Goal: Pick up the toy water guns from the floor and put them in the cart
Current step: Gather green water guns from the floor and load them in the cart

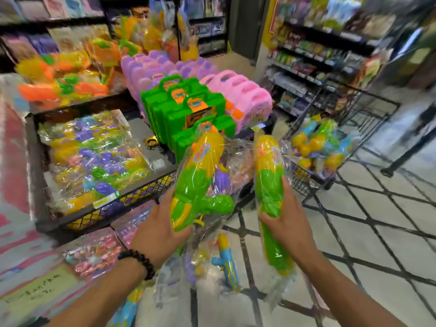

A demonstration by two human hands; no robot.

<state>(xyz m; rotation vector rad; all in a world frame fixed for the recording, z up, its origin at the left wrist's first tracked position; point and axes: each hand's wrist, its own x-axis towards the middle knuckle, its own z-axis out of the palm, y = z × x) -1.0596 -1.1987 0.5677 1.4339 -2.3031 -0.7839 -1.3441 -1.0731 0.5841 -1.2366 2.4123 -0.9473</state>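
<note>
My left hand (pixel 159 228) grips a green and yellow water gun (pixel 200 175) in clear wrap, held up with its nose pointing away. My right hand (pixel 289 223) grips a second green and yellow wrapped water gun (pixel 269 175), also held upright. The black wire cart (pixel 349 109) stands ahead on the right, with several wrapped water guns (pixel 323 145) inside. On the floor below my hands lies a blue and yellow water gun (pixel 227 263), with other wrapped toys (pixel 195 260) beside it.
A low black display bin (pixel 77 215) of wrapped toy guns stands to the left. Green cases (pixel 186 107) and pink cases (pixel 243 93) are stacked behind my hands. Store shelves (pixel 313 55) line the back right. Tiled floor (pixel 377 244) stretches to the right.
</note>
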